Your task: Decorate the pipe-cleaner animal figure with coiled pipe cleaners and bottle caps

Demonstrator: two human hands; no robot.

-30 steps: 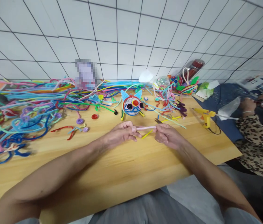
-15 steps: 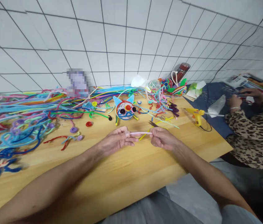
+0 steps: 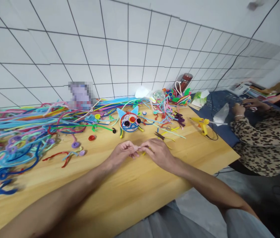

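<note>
Between my two hands is a pale pink pipe cleaner [image 3: 137, 148], of which only a short bit shows. My left hand [image 3: 122, 153] pinches it between thumb and fingers. From the other side my right hand [image 3: 158, 152] grips it, its fingertips almost touching the left ones. Just behind the hands lies a round cat face [image 3: 130, 125] with blue ears, black eyes and a red nose. Small pliers with dark jaws [image 3: 159, 135] and yellow handles rest close behind my right hand, their handles partly hidden.
Loose and bundled pipe cleaners [image 3: 28, 122] cover the table's left and back. A red coil [image 3: 91, 138] lies left of the cat face. On the right sit a yellow glue gun [image 3: 203, 125] and a tilted flask [image 3: 186, 82]. A co-worker in a leopard-print sleeve [image 3: 251, 127] works beyond.
My hands have come together, so the stretch of pink pipe cleaner between them is much shorter. My right hand has moved left and turned palm down. The camera view has shifted slightly.
</note>
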